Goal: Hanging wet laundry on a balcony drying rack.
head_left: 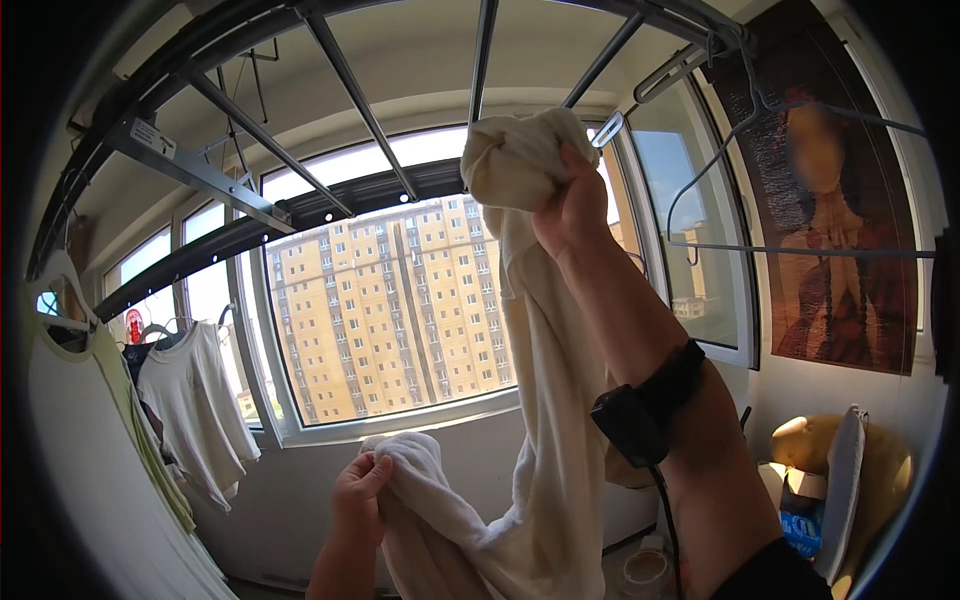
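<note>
Both of my hands hold a cream-white fleece cloth [559,420], which hangs in a deep U-shaped sag between them. My right hand [576,202] is raised near the ceiling drying rack [375,139] and grips a bunched end of the fabric. Lower down, my left hand [361,491] pinches another edge between thumb and fingers. The bottom of the cloth runs out of view. A black device on a strap [634,426] sits around my right forearm, its cable hanging down.
Bare wire hangers [795,251] dangle from the rack at the right. A white-and-green garment [82,420] and a light shirt [195,397] hang at the left. Windows [390,315] span the far wall. A yellow chair [885,480] holding a cushion [844,487] stands lower right.
</note>
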### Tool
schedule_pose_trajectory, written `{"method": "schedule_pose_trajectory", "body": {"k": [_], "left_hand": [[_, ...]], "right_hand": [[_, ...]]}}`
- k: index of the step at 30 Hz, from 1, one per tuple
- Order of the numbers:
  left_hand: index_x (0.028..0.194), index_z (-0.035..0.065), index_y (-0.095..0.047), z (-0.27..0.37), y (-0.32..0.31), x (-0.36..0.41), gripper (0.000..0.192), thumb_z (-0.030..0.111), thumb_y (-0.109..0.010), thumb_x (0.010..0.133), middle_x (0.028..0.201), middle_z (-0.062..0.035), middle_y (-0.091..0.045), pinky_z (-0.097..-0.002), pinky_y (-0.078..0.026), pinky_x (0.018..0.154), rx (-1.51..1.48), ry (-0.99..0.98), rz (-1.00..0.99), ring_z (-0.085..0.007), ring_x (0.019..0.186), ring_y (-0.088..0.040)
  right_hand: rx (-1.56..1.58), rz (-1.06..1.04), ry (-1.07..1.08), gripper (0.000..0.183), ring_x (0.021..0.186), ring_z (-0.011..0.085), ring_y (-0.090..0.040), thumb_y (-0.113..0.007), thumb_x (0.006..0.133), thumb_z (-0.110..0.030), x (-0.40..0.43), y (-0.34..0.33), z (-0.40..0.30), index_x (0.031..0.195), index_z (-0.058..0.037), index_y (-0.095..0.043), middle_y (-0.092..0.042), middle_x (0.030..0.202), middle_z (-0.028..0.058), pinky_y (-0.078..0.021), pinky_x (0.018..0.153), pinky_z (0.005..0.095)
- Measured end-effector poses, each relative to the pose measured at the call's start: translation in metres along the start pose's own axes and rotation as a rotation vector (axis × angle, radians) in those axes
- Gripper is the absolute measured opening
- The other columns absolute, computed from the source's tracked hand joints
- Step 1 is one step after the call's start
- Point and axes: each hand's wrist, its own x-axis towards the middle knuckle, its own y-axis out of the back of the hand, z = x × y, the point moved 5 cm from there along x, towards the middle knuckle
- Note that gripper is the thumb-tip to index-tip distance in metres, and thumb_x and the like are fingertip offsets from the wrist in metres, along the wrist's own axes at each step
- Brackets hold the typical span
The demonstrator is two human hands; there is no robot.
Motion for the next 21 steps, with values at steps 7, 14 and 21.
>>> {"method": "schedule_pose_trajectory", "body": {"k": [7, 14, 21], "left_hand": [[0.099, 0.0003, -0.055, 0.004, -0.034, 0.066, 0.020, 0.014, -0.057, 0.085, 0.092, -0.0072, -0.059, -0.0268, -0.044, 0.080, -0.021, 0.026, -0.156, -0.0148, 0.085, -0.056], [0.097, 0.0012, -0.056, 0.000, -0.023, 0.104, 0.016, 0.013, -0.056, 0.086, 0.091, -0.0065, -0.059, -0.0247, -0.045, 0.078, -0.074, -0.009, -0.067, -0.0138, 0.083, -0.055], [0.096, 0.0005, -0.056, -0.038, -0.003, 0.107, 0.015, 0.012, -0.055, 0.086, 0.091, -0.0078, -0.059, -0.0268, -0.045, 0.079, -0.051, -0.014, 0.037, -0.0149, 0.084, -0.056]], "right_hand": [[-0.134, -0.132, 0.180, 0.036, 0.111, 0.0246, -0.047, -0.040, 0.089, -0.007, 0.063, -0.014, 0.021, 0.124, -0.0021, -0.033, -0.044, 0.118, 0.0152, -0.0412, 0.095, 0.0387], [-0.457, -0.313, 0.136, 0.039, 0.099, 0.0208, -0.053, -0.043, 0.087, -0.010, 0.099, -0.054, 0.020, 0.123, -0.0053, -0.030, -0.046, 0.110, 0.0138, -0.0510, 0.067, 0.0327], [-0.624, -0.597, -0.092, 0.041, 0.084, 0.0230, -0.058, -0.053, 0.086, -0.035, 0.105, -0.091, 0.011, 0.106, 0.0008, -0.050, -0.057, 0.093, 0.0121, -0.0506, 0.072, 0.0373]]}}
